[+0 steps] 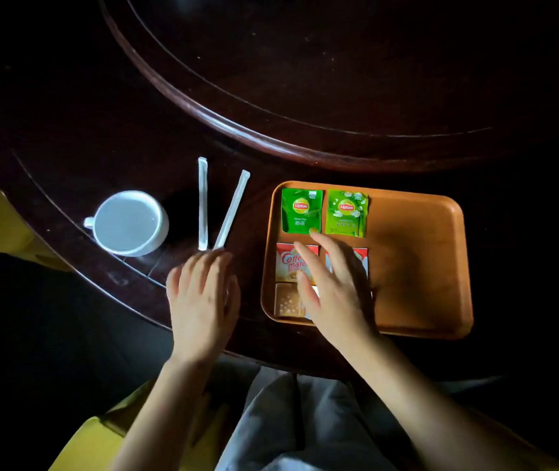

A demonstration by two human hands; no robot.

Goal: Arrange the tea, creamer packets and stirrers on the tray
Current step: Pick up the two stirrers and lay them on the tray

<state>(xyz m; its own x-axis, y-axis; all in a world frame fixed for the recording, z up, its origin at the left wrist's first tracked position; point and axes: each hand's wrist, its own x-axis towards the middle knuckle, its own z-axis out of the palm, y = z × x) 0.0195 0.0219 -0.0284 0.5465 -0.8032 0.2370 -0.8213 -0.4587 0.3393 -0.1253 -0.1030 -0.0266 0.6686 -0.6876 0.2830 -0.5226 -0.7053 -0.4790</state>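
tray right half bare, two tea bags, two stirrers off-tray, left hand and right hand both spread, empty

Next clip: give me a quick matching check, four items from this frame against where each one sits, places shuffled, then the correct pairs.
Items
1. Lipton green tea packets
2. wrapped stirrers
3. white cup
4. Coffee-mate creamer packets

Places
A. on the dark table, far left, beyond the stirrers
B. on the table between the cup and the orange tray
C. on the tray, far row, side by side
D. on the tray, middle row, partly under the right hand

Pairs: 1-C, 2-B, 3-A, 4-D
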